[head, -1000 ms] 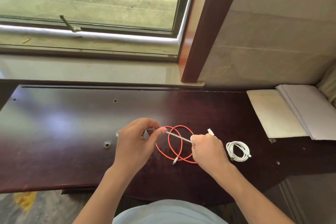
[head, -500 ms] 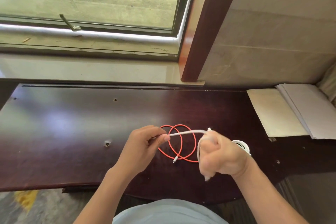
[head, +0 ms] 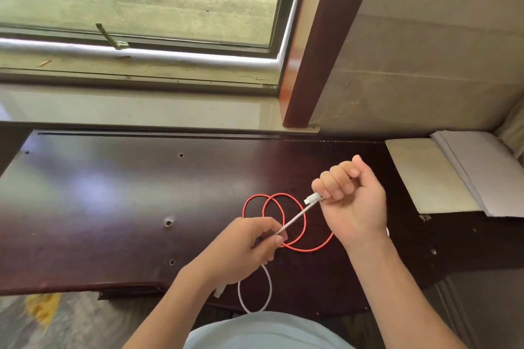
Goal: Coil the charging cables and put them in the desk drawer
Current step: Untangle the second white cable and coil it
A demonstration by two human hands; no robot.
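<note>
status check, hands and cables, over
Left hand and right hand both gripping white cable, stretched between them, a loop hanging below. Red cable loosely looped on desk. Nothing blocking; no drawer seen.

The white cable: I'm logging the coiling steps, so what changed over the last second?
The right hand turned palm-up, still gripping the white cable near its plug. The left hand keeps pinching it; a loop now hangs below. The red cable stayed put on the desk.
</note>
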